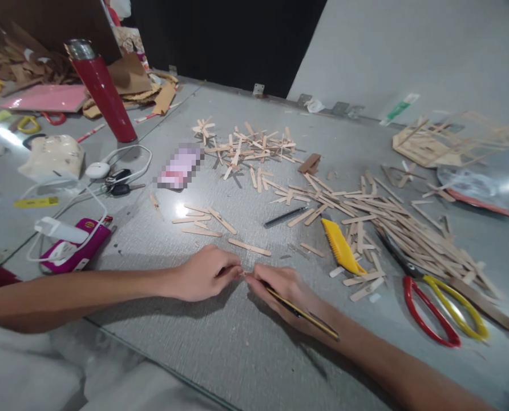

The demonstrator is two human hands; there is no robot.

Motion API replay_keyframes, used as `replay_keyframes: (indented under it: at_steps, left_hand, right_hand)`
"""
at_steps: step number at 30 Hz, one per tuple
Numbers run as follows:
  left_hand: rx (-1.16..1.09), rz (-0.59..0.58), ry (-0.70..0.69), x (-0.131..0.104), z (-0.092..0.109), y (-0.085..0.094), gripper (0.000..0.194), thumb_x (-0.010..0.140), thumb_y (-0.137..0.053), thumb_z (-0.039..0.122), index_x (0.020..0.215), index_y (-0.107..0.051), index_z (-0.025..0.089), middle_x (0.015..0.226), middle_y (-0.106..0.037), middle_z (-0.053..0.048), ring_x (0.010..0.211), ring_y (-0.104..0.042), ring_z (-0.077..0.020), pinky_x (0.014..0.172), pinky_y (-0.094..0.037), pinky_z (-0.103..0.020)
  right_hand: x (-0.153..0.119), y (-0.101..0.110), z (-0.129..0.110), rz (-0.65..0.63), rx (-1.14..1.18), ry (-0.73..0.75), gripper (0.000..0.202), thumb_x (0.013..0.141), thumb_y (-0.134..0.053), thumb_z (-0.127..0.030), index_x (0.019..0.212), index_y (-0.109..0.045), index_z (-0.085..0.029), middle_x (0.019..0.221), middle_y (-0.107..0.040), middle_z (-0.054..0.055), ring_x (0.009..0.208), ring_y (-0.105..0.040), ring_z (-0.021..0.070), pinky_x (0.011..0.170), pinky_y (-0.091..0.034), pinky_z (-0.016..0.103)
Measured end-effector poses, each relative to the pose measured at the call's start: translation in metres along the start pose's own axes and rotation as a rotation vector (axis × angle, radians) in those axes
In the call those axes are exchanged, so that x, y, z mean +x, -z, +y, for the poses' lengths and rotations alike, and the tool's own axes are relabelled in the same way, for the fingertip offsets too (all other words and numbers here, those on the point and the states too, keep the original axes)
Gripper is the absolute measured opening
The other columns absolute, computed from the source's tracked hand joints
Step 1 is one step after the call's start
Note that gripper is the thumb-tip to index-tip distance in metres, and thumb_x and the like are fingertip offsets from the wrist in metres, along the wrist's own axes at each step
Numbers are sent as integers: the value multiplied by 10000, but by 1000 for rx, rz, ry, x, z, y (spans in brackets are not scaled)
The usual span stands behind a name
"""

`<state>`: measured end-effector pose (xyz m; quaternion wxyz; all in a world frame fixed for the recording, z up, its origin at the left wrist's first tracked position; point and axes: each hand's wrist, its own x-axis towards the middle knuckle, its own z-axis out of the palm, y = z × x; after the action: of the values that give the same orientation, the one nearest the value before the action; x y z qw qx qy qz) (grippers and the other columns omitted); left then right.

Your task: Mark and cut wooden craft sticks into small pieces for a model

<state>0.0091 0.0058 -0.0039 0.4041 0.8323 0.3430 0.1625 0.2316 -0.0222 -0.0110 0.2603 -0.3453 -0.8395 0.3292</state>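
One slim tool in right hand, slanting back along forearm.

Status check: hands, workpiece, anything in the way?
Left hand pinching small pale piece, details unclear. Right hand close beside, holding slim gold-and-black tool. Wooden craft stick just beyond the hands.
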Motion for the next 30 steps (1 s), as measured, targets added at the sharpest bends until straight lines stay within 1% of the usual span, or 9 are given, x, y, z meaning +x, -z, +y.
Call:
replay_keyframes:
  at_steps: [5, 7, 10, 12, 15, 19, 24, 27, 30]
  left_hand:
    - [-77, 20, 39, -1, 2, 1, 318, 993, -469, 187, 694, -575, 165, 554, -514, 41, 508, -444, -97, 559, -312, -225]
    - [-131, 39, 71, -2, 4, 2, 302, 1000, -474, 201, 726, -596, 163, 565, -547, 39, 507, -459, -95, 549, -328, -214]
    - [-235, 65, 115, -5, 6, 5, 330, 1024, -458, 237, 732, -594, 167, 564, -575, 41, 494, -477, -88, 538, -353, -198]
    - [-273, 87, 117, -7, 7, 6, 375, 1040, -440, 255, 699, -571, 169, 550, -564, 44, 475, -474, -77, 527, -357, -187]
    - [-272, 137, 76, -10, 8, 6, 390, 1050, -437, 263, 704, -588, 162, 574, -592, 38, 466, -484, -61, 515, -359, -170]
    - [-230, 176, 1, -14, 6, 4, 340, 1054, -480, 267, 826, -697, 140, 617, -666, 18, 472, -515, -57, 513, -387, -156]
    - [-213, 258, -93, -16, 5, 2, 249, 1040, -570, 262, 1051, -771, 114, 741, -770, -33, 533, -602, -78, 561, -472, -165]
    - [-173, 300, -123, -15, 6, 1, 210, 1022, -619, 242, 1062, -777, 110, 748, -764, -33, 571, -617, -88, 585, -488, -171]
    - [-127, 335, -170, -15, 6, 1, 180, 1011, -635, 215, 1043, -776, 107, 727, -740, -21, 583, -603, -87, 586, -477, -168]
  right_hand:
    - [-12, -2, 5, 139, 30, 30, 359, 1094, -467, -296, 740, -482, -242, 565, -515, -63, 451, -446, 97, 475, -361, 236]
    - [-19, -4, 8, 239, 61, 17, 330, 1129, -422, -371, 880, -583, -226, 579, -595, -47, 423, -486, 97, 451, -386, 225]
    - [-26, -6, 10, 493, 104, -37, 433, 1127, -357, -540, 1155, -649, -222, 567, -618, -48, 376, -487, 110, 399, -389, 226]
    - [-26, -5, 9, 564, 51, -74, 454, 1127, -350, -539, 1207, -667, -224, 566, -610, -44, 397, -522, 122, 409, -414, 232]
    - [-23, -2, 8, 504, -39, -93, 307, 1122, -453, -416, 1183, -680, -219, 628, -656, -23, 434, -569, 129, 435, -456, 241]
    - [-21, -1, 7, 448, -45, -18, 134, 1068, -564, -236, 1119, -687, -247, 663, -683, -21, 461, -611, 137, 457, -490, 248]
    - [-19, -1, 6, 478, 46, 71, 233, 1032, -570, -117, 1142, -690, -283, 732, -711, -5, 565, -688, 156, 522, -548, 257]
    - [-17, 0, 5, 492, 60, 120, 307, 1003, -563, -52, 1166, -688, -280, 798, -734, 19, 637, -720, 169, 551, -582, 260]
    - [-16, 0, 5, 522, 39, 185, 345, 975, -571, -9, 1177, -696, -259, 798, -730, 22, 651, -726, 169, 550, -602, 248]
